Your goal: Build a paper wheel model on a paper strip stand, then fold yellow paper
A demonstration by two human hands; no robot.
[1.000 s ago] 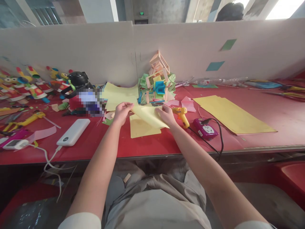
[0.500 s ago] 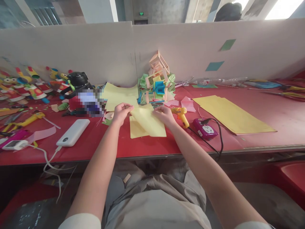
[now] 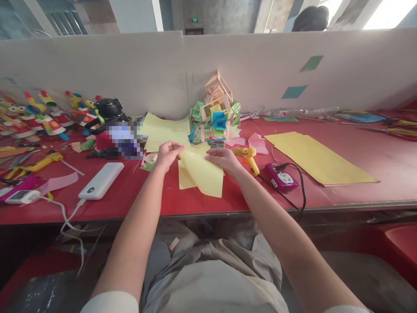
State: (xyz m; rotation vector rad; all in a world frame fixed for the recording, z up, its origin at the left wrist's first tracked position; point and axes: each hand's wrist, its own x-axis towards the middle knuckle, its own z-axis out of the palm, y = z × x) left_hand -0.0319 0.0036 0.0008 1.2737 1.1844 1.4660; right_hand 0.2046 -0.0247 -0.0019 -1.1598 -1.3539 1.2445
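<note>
A sheet of yellow paper (image 3: 206, 174) is held up between both hands, curling over a little, with its lower corner hanging toward me. My left hand (image 3: 169, 155) pinches its upper left corner. My right hand (image 3: 224, 158) is closed on its upper right part, fingers over the paper. Beneath it another yellow sheet (image 3: 185, 179) lies flat on the red table (image 3: 169, 204), partly covered. Just right of my right hand lies a yellow glue gun (image 3: 249, 160). Behind the hands stands a cluster of folded paper shapes (image 3: 216, 108) in green, peach and blue.
At the right are a stack of yellow paper (image 3: 321, 158) and a purple power socket (image 3: 282, 178) with a black cord. On the left sit a white power bank (image 3: 101, 181), a black-lidded bottle (image 3: 109, 111) and several bird-like figures (image 3: 48, 117). A low partition (image 3: 130, 69) closes the back.
The held sheet's free lower corner has swung down and toward me, and the paper curls more. My right hand has shifted slightly left along its edge.
</note>
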